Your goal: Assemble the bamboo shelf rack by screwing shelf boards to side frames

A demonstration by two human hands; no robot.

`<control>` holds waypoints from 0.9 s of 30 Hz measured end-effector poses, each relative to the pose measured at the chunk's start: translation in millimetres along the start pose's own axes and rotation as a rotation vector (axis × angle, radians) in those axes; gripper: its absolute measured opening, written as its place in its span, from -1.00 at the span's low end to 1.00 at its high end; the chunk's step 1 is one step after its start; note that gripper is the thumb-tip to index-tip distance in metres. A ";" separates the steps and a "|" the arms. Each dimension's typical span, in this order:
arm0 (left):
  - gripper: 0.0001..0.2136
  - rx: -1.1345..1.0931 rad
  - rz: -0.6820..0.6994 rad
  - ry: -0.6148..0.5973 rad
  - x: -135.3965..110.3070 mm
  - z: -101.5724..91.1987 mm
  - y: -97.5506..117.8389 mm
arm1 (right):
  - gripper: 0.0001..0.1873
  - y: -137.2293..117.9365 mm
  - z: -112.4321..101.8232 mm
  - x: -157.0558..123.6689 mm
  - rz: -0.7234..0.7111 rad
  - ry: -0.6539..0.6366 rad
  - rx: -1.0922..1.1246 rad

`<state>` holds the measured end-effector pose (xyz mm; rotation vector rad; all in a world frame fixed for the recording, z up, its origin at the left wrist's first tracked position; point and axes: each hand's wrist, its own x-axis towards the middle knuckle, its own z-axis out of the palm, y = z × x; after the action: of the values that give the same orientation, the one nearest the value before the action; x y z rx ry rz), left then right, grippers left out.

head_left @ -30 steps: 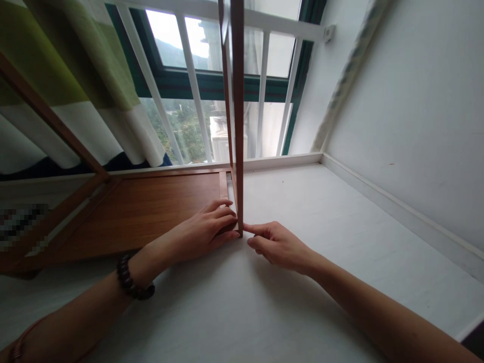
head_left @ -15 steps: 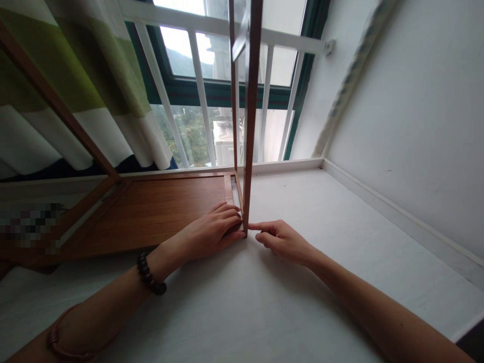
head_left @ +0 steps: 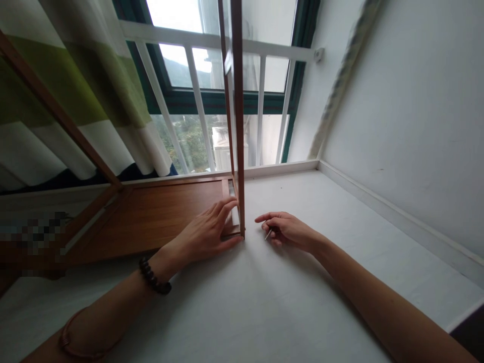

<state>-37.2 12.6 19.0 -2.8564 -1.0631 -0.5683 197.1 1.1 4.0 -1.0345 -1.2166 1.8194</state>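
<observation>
My left hand [head_left: 202, 232] lies over the right end of a brown wooden panel [head_left: 170, 204]. Its fingers are spread, the fingertips and thumb touching the base of an upright wooden post [head_left: 238, 151]. A small dark dot, perhaps a screw head, shows low on the post's right side. To the right, a little apart from the post, my right hand [head_left: 293, 232] has its index finger stretched out. A short, thin metal rod [head_left: 268, 234] is held in its curled fingers; its exact kind is unclear.
A slanted wooden bar [head_left: 75, 123] rises at left, before a striped curtain [head_left: 102, 85]. White railings [head_left: 196, 96] and a window stand behind. A plain wall [head_left: 416, 126] bounds the right side of the white surface [head_left: 272, 302].
My right hand has drawn back from the post, and the metal rod now shows in it. My left hand's fingers have spread wider over the panel's end.
</observation>
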 end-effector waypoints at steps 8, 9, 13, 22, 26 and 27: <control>-0.50 0.077 -0.045 -0.016 5.3 6.3 7.5 | -0.79 5.1 -4.1 7.5 -0.142 0.103 -0.113; -0.52 0.076 -0.050 0.005 6.4 8.4 8.9 | -0.75 5.4 -4.2 7.6 -0.166 0.114 -0.170; -0.63 0.039 -0.048 0.062 9.9 17.1 13.4 | -0.69 5.8 -4.8 6.0 -0.389 0.185 -0.534; -0.70 0.045 -0.062 0.015 12.8 18.0 19.0 | -0.57 11.2 1.9 5.9 -0.402 0.216 -0.413; -0.68 0.059 -0.070 0.006 12.5 17.6 18.6 | -0.58 14.8 3.2 7.3 -0.391 0.164 -0.355; -0.69 0.059 -0.069 0.007 12.4 17.7 18.3 | -0.58 15.3 3.3 7.4 -0.388 0.159 -0.344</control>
<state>-11.2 9.3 8.5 -2.7745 -1.1608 -0.5409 189.2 1.6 -11.3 -1.0175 -1.5414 1.2359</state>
